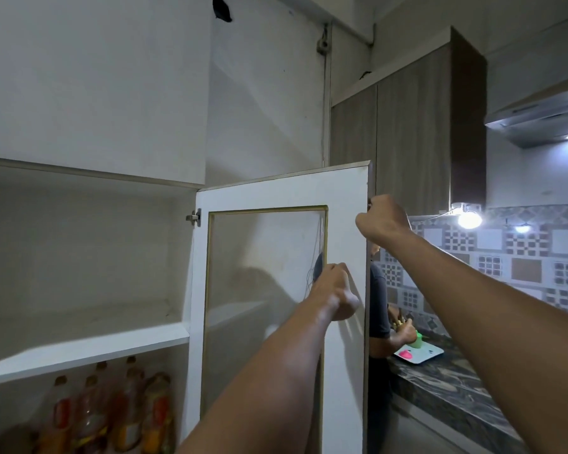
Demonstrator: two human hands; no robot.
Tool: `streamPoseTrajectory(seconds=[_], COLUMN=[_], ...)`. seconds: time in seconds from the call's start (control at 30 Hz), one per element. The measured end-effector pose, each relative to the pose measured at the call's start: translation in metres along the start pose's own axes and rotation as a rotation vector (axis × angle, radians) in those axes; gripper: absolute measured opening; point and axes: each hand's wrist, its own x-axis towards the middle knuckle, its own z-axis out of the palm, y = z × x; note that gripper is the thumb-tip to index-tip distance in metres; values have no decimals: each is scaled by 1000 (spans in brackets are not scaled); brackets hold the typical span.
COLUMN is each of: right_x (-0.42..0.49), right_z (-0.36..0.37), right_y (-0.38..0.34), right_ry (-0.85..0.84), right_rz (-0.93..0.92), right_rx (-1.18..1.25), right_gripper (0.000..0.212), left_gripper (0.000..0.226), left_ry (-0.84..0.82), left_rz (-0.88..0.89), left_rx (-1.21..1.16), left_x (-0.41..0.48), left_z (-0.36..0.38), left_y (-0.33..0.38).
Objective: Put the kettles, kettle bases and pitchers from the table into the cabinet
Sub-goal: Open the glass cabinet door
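Grey plaster walls are adjoined by wood-grain wall units, patterned tiling, a lit bulb and a marbled counter.

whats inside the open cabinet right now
The upper shelf of the cabinet is bare; bottles with orange labels stand below it. No kettles or pitchers show. The lower part is out of frame.

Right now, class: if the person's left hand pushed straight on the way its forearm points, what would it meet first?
The left hand already rests against the open cabinet door, at the glass panel's right edge. Pushed straight on, it would probably press that door frame first; depth is unclear.
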Motion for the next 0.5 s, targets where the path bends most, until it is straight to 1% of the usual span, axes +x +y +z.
streamPoseTrajectory(seconds=[0.03,0.1,0.13,0.17,0.23,0.3,0.4,0.5], right_x=[-4,-14,-21,-29,-47,-72,-116,-164], right_z=[2,10,16,25,49,83,143,210], right_y=[-2,-9,-14,-20,-35,-52,-85,-130], right_ry=[52,195,226,213,106,-40,-217,-381], right_rz=[-36,-156,-227,-294,-381,-375,-360,-381], right_rx=[-38,-121,-138,-148,-198,-225,-212,-170], right_gripper=[17,35,40,41,42,44,41,47], left_gripper=[49,56,56,55,54,54,61,52], left_ry=[-12,-10,-3,12,42,83,170,242], left_rz=[-1,-7,-7,-13,-46,-96,-195,-341], left_rx=[10,7,8,13,33,80,196,326], left_x=[0,-4,-8,-13,-28,-47,-86,-135], left_z=[-1,-8,-13,-19,-37,-59,-103,-159], left_y=[-4,-13,-21,-31,-59,-97,-166,-237])
